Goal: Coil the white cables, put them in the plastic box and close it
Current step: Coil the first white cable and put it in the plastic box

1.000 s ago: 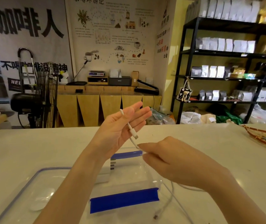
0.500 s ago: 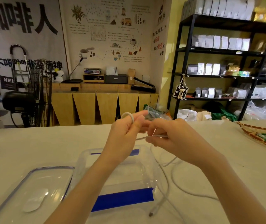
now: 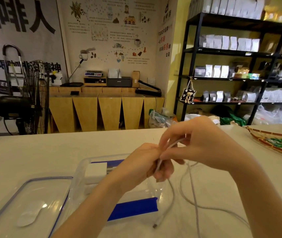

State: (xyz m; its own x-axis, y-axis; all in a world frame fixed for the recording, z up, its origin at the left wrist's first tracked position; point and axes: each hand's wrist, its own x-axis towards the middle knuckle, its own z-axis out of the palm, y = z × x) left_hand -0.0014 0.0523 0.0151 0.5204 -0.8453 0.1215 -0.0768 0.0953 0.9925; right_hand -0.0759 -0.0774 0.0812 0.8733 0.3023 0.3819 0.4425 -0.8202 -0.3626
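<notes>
White cable [image 3: 172, 191] partly hidden inside both hands.

Two hands, left [image 3: 142, 167] and right [image 3: 203, 143], work one white cable [image 3: 184, 189]. One clear plastic box [image 3: 80, 176], one lid [image 3: 34, 203] and one woven basket [image 3: 272, 143] sit on one table [image 3: 51, 152].
</notes>
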